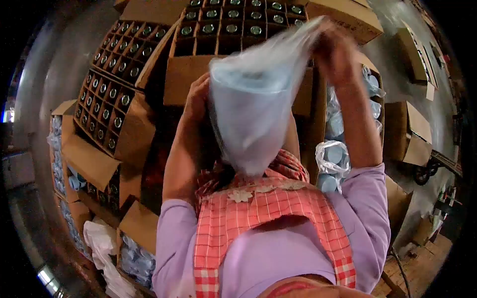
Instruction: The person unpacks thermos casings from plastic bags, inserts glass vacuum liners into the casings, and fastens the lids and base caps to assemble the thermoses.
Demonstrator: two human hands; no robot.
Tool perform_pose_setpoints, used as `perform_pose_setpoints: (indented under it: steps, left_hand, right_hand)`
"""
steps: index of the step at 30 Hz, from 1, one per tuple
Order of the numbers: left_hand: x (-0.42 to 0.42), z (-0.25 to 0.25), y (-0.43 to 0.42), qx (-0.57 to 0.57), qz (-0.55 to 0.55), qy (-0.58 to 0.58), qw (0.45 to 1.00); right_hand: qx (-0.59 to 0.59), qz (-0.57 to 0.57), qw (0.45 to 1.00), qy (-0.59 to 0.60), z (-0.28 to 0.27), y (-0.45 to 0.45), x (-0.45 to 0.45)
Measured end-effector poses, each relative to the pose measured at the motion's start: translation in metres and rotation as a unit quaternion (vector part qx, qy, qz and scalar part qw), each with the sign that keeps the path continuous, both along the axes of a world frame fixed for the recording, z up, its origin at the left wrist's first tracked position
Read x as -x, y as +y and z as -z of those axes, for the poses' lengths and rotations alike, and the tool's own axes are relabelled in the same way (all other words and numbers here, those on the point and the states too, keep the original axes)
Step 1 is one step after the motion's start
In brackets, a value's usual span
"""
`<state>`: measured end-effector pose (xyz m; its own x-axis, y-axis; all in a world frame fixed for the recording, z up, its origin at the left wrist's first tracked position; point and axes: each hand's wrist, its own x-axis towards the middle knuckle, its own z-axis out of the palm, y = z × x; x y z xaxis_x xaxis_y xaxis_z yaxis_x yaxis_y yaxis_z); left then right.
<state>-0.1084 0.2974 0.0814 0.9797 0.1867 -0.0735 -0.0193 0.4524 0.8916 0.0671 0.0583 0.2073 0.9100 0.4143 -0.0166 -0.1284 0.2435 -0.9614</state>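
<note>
In front of my chest is a pale blue, round-rimmed container [253,94] inside a thin translucent plastic bag [293,47]. My left hand [198,94] grips it from the left side, its fingers partly hidden behind the bag. Higher up on the right, my right hand [335,52] pinches the gathered corner of the bag and stretches it up and away. Motion blurs that hand and the bag. Just beyond them stands a divided carton [191,74] with round, shiny-topped items in its cells; the nearest cells look dark.
More divided cartons [112,74] of shiny-topped items stand on the left. To my right, a carton holds bagged blue containers [333,154]. A box of blue items [136,263] and crumpled white plastic [102,248] lie at lower left. An open carton [410,131] and a wheeled cart [425,171] are farther right.
</note>
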Motion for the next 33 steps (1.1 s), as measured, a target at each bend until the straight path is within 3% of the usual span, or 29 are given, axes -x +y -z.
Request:
perform_pose_setpoints:
  steps: [1,3,5,6,8,11,13,14,17,18,19,21,23,25,26,29,31,33]
  left_hand:
    - [-0.001,0.015,0.007,-0.029,0.021,0.015,0.999]
    - [-0.002,0.034,0.010,-0.031,0.050,-0.009,0.998]
    - [0.001,0.006,-0.020,-0.009,-0.014,0.032,0.999]
    - [0.001,0.023,-0.020,-0.045,-0.037,0.017,0.998]
    - [-0.002,0.038,-0.019,-0.099,-0.082,0.030,0.991]
    - [0.000,0.028,-0.018,-0.118,-0.124,0.100,0.980]
    - [0.001,0.021,-0.016,-0.104,-0.110,0.115,0.982]
    - [-0.003,0.015,-0.014,-0.122,-0.127,0.114,0.978]
    - [0.006,0.013,-0.019,-0.168,-0.152,0.132,0.965]
    - [0.004,0.014,-0.019,-0.184,-0.146,0.132,0.963]
    - [0.000,0.013,-0.020,-0.200,-0.141,0.128,0.961]
    - [-0.004,-0.002,-0.034,-0.197,-0.136,0.117,0.964]
    - [-0.004,-0.013,-0.049,-0.241,-0.137,0.107,0.955]
    - [-0.003,-0.020,-0.055,-0.331,-0.148,0.088,0.928]
    - [0.006,-0.026,-0.052,-0.247,-0.130,0.112,0.954]
    - [0.046,-0.021,-0.039,-0.132,-0.138,-0.034,0.981]
    - [0.068,-0.033,-0.038,-0.217,-0.040,-0.042,0.974]
    - [0.073,-0.038,-0.052,-0.328,-0.034,-0.070,0.942]
  right_hand:
    - [-0.067,0.102,0.991,-0.047,-0.025,-0.004,-0.003]
    - [-0.094,0.164,0.959,-0.214,-0.054,-0.041,-0.021]
    - [-0.008,0.204,0.924,-0.323,-0.050,-0.075,-0.034]
    - [0.071,0.219,0.908,-0.350,-0.029,-0.088,-0.041]
    - [0.275,0.203,0.866,-0.364,0.050,-0.110,-0.052]
    - [0.571,0.048,0.745,-0.341,0.222,-0.146,-0.044]
    - [0.694,-0.104,0.650,-0.292,0.322,-0.183,-0.017]
    - [0.713,-0.152,0.626,-0.277,0.342,-0.199,0.000]
    - [0.733,-0.228,0.603,-0.216,0.296,-0.209,0.047]
    - [0.764,-0.301,0.541,-0.183,0.156,-0.142,0.054]
    - [0.568,-0.102,0.788,-0.216,0.156,-0.152,0.039]
    - [0.286,-0.044,0.949,-0.124,0.055,-0.089,0.054]
    - [0.313,-0.085,0.876,-0.356,0.010,-0.041,0.073]
    - [0.455,-0.094,0.744,-0.479,-0.007,-0.005,0.092]
    - [0.459,-0.104,0.730,-0.494,-0.007,0.001,0.087]
    - [0.394,-0.065,0.865,-0.303,0.009,-0.014,0.059]
    - [0.302,0.037,0.913,-0.270,0.015,-0.027,0.050]
    - [0.269,0.081,0.940,-0.195,0.005,-0.030,0.045]
